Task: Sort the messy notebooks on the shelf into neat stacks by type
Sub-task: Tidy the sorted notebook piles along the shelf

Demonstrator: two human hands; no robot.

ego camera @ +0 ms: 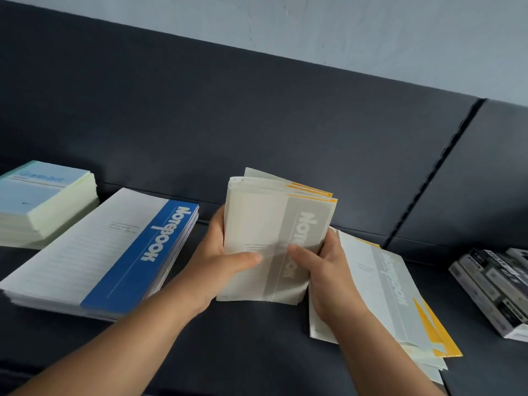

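A bundle of grey-banded notebooks (265, 224), with yellow edges showing at its top, stands upright on the dark shelf (257, 352) in the middle. My left hand (220, 261) grips its left side, thumb across the front cover. My right hand (323, 270) grips its right side, thumb also on the cover. A neat stack of blue-banded notebooks (100, 252) lies to the left. Pale blue-and-green notebooks (43, 201) form a stack at the far left. A loose, fanned pile of grey and yellow notebooks (400, 304) lies to the right, partly under my right forearm.
A stack of black-and-white notebooks (497, 290) sits at the far right edge. The shelf's dark back panel (257, 124) rises behind everything, with a vertical seam (437, 170) on the right. Bare shelf surface lies in front of the stacks.
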